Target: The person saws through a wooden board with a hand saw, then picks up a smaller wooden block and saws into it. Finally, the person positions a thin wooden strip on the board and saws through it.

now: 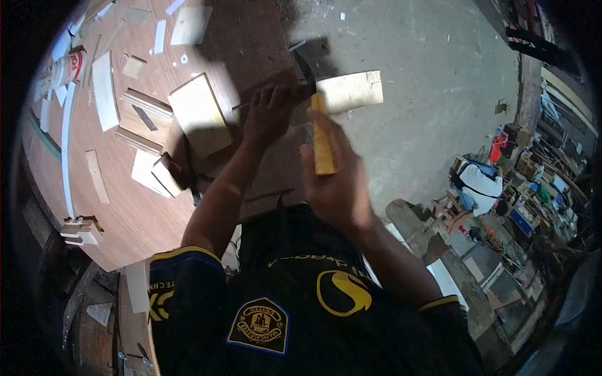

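Here are my right fingers [339, 136], closed round the tool's yellow handle, the tool [323, 138] angled with its dark curved head beyond them, close to my left fingers. Over on the left, my left fingers [266, 97] are down in shadow at the near end of the pale board [351, 91]; whether they grip or only press, I can't tell. The board juts rightward, past the worktop [141, 219], over the floor [426, 113]. Left of those left fingers, there's a square panel [197, 109], half in shadow, and beyond it a thin dark strip [145, 117].
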A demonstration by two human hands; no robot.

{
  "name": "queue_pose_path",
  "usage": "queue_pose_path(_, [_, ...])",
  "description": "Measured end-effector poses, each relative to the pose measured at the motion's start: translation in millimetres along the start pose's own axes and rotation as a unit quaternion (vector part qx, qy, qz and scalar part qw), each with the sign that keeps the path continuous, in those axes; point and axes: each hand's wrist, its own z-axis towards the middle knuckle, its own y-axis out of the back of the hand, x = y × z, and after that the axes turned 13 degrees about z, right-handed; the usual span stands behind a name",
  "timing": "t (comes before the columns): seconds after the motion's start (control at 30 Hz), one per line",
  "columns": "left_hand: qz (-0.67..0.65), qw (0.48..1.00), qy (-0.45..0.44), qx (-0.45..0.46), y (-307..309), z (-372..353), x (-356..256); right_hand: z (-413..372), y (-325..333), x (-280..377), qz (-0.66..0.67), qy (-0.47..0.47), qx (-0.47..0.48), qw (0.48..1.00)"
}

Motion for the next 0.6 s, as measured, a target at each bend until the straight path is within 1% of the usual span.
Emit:
queue_pose_path(0.03, [0.012, 1.000, -0.004, -0.013, -4, 4, 4, 4, 7, -4, 0.004, 0.016, -0.007, 1.000])
queue_pose_path(0.1, [0.055, 0.998, -0.008, -0.034, -16, 0, 1, 8, 40, -22, 0.078, -0.105, -0.042, 0.991])
queue_pose_path(0.13, [0.052, 0.998, -0.007, -0.039, -6, 1, -3, 12, 57, -9, 0.209, -0.206, -0.073, 0.953])
queue_pose_path(0.17, [0.043, 0.998, 0.001, -0.043, 1, 4, -5, 9, 62, -11, 0.204, -0.200, -0.074, 0.955])
queue_pose_path(0.23, [0.037, 0.998, 0.014, -0.050, 8, 9, -7, 0, 64, -23, 0.121, -0.203, -0.022, 0.971])
queue_pose_path(0.27, [0.023, 0.998, 0.006, -0.054, 9, 8, -6, -7, 58, -25, 0.138, -0.175, -0.036, 0.974])
queue_pose_path(0.3, [0.011, 0.998, -0.004, -0.058, 11, 7, -4, -15, 53, -32, 0.139, -0.171, -0.034, 0.975])
queue_pose_path(0.37, [0.009, 0.999, -0.001, -0.044, 16, 9, -3, -33, 46, -43, 0.089, -0.133, -0.059, 0.985])
queue_pose_path(0.4, [0.001, 1.000, 0.004, -0.028, 18, 10, -5, -42, 45, -38, 0.127, -0.133, -0.066, 0.981])
queue_pose_path(0.43, [0.003, 1.000, 0.003, -0.028, 14, 9, -5, -52, 49, -35, 0.129, -0.133, -0.067, 0.980])
queue_pose_path(0.5, [0.029, 0.999, 0.042, -0.018, 8, 12, -6, -74, 64, -31, 0.138, -0.088, -0.071, 0.984])
queue_pose_path(0.53, [0.027, 0.999, 0.038, -0.020, 11, 13, -8, -84, 67, -37, 0.196, -0.102, -0.066, 0.973])
queue_pose_path(0.57, [0.001, 1.000, 0.022, -0.017, 15, 11, -7, -92, 68, -37, 0.196, -0.102, -0.070, 0.973])
queue_pose_path(0.6, [-0.022, 1.000, 0.010, -0.016, 20, 12, -6, -94, 70, -33, 0.199, -0.142, -0.066, 0.967])
